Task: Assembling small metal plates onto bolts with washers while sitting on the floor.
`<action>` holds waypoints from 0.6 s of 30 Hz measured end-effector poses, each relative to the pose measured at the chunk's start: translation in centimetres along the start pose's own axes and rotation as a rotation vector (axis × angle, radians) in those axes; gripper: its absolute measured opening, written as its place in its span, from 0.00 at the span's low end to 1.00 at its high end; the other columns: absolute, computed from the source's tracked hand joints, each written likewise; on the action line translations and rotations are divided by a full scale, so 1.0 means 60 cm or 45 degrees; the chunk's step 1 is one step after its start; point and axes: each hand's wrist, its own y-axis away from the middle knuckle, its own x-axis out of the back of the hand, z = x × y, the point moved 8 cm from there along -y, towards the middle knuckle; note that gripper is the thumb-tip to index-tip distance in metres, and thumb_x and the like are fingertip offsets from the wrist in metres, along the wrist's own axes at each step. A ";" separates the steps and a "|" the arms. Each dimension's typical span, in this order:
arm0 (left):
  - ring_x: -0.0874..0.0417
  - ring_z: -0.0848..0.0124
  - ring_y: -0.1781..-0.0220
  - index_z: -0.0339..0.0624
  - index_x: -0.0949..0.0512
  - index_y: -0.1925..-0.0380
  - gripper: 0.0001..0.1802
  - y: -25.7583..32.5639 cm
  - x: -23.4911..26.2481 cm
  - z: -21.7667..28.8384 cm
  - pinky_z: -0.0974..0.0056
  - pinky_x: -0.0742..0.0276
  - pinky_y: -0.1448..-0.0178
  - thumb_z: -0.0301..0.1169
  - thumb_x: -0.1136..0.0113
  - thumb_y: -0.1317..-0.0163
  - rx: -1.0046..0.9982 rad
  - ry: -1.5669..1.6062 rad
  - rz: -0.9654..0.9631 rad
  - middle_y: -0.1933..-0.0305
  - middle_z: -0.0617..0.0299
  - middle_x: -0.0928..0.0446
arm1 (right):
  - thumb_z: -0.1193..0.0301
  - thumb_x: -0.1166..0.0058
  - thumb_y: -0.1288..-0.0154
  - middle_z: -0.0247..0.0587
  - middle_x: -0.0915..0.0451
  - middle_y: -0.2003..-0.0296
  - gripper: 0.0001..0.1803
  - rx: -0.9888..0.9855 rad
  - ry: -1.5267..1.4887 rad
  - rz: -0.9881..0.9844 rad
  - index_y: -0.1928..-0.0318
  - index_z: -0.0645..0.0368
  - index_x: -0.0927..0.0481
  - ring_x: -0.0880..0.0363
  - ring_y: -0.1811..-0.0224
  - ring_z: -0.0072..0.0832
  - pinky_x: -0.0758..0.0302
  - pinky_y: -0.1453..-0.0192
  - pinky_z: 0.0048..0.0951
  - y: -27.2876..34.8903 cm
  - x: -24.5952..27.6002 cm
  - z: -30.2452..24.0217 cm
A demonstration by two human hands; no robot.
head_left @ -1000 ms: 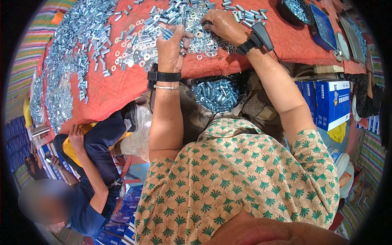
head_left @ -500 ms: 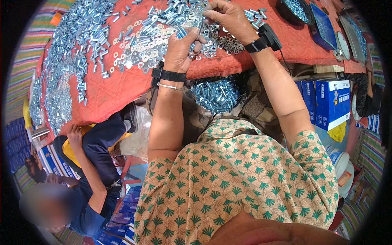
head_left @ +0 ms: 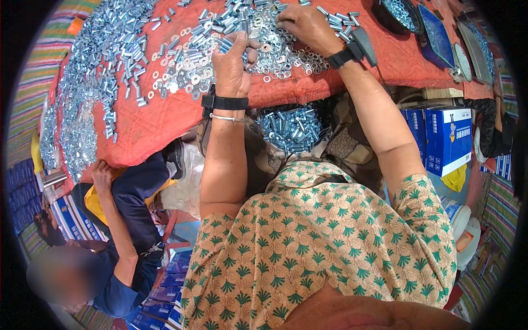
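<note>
At the far left, a long heap of small metal sleeves (head_left: 82, 115) runs along the orange-covered tabletop (head_left: 159, 121), thinning to the right into a scatter of washers (head_left: 181, 77) and short bolts. Judging by this, most of the hardware lies loose and unsorted. The only gathered lot visible is the pile of bolts (head_left: 291, 129) in the lap of the person wearing the camera, just below the near edge of the tabletop.

The left hand (head_left: 231, 60) is raised over the washers, fingers closed around what looks like a few small metal pieces. Exactly what it grips cannot be told. To its right, the right hand (head_left: 308, 27) lies palm-down on the spread of washers and bolts (head_left: 286, 52), fingers curled into them; whether they pinch anything is hidden.

Another person in a dark shirt (head_left: 132, 192) sits low at the near left, one hand at the tabletop's edge. Far right are dark trays (head_left: 434, 36) of parts, with blue boxes (head_left: 448, 137) below. Nothing blocks either hand.
</note>
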 end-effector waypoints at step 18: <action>0.30 0.76 0.82 0.40 0.26 0.65 0.06 0.002 0.003 0.005 0.73 0.40 0.80 0.28 0.39 0.37 -0.018 -0.070 0.025 0.74 0.53 0.21 | 0.68 0.40 0.46 0.50 0.21 0.68 0.09 0.023 -0.041 -0.124 0.65 0.58 0.17 0.20 0.63 0.47 0.24 0.58 0.43 -0.009 -0.037 0.002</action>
